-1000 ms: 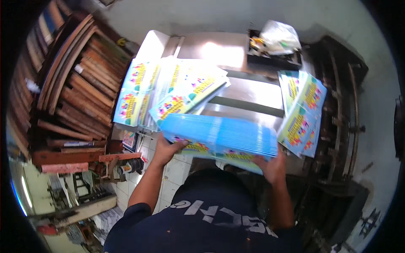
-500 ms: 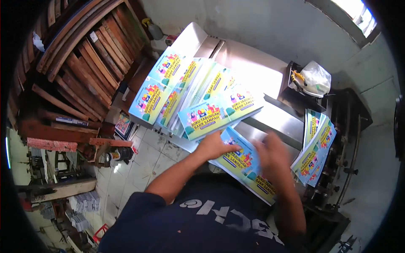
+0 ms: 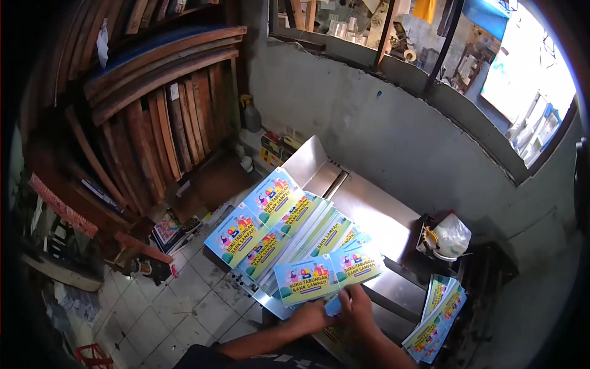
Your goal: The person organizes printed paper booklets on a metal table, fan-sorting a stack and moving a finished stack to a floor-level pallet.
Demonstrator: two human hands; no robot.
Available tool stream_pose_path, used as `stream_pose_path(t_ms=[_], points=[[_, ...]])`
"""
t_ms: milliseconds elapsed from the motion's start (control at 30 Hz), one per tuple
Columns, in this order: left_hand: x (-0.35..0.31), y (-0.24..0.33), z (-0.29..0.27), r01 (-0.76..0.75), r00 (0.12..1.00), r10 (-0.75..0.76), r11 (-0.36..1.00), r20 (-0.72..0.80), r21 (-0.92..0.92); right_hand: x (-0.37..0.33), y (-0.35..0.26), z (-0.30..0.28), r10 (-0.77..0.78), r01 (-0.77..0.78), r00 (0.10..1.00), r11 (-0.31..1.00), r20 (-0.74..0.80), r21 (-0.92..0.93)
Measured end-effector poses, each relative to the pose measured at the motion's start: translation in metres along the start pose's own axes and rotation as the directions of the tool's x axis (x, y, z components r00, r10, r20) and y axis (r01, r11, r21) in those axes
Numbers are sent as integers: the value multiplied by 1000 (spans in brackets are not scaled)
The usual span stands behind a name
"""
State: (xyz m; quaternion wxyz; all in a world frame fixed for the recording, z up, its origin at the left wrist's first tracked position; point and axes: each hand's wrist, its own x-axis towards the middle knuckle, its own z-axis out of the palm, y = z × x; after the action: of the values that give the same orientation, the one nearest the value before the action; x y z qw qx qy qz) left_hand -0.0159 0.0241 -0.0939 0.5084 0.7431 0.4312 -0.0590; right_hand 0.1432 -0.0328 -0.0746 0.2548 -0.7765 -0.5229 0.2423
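Observation:
My left hand (image 3: pixel 310 317) and my right hand (image 3: pixel 358 307) are close together at the front edge of the metal table. Both are closed on a printed booklet (image 3: pixel 332 305), of which only a small blue part shows clearly between the fingers. Just beyond them lies a stack of colourful blue-and-yellow booklets (image 3: pixel 307 281), each cover printed as two panels side by side. Behind it, a row of leaning booklets (image 3: pixel 298 237) spreads to the left, ending at a flat pile (image 3: pixel 230 237). My lower palms are partly hidden.
More booklets (image 3: pixel 437 317) lie fanned at the right. A dark box (image 3: pixel 424 232) holding a white plastic bag (image 3: pixel 453 235) stands at the table's back right. Wooden boards (image 3: pixel 166 123) fill a rack at left. A window (image 3: pixel 424 43) opens above the grey wall.
The view has tilted up, bringing the window and more wall in. My right hand has come in close to my left, and the booklet between them is now mostly hidden.

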Motion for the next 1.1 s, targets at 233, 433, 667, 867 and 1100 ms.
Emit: stream_pose_path(t_ms=[233, 433, 667, 867, 1100], points=[[-2, -5, 3, -13, 999, 13, 1000, -35, 4, -85, 76, -26, -70, 108, 979, 975, 194, -193], [-9, -7, 9, -56, 992, 55, 998, -112, -4, -97, 92, -24, -130, 130, 991, 991, 16, 27], [-2, 6, -3, 9, 998, -13, 998, -54, -64, -114, 117, -60, 7, 24, 986, 983, 168, -181], [-9, 1, 4, -21, 998, 18, 998, -60, -58, -121, 160, -32, 144, -100, 906, 987, 398, -128], [-19, 1, 3, -91, 990, 80, 992, -114, -92, -129, 126, -48, 172, -215, 976, 858, 133, 467]])
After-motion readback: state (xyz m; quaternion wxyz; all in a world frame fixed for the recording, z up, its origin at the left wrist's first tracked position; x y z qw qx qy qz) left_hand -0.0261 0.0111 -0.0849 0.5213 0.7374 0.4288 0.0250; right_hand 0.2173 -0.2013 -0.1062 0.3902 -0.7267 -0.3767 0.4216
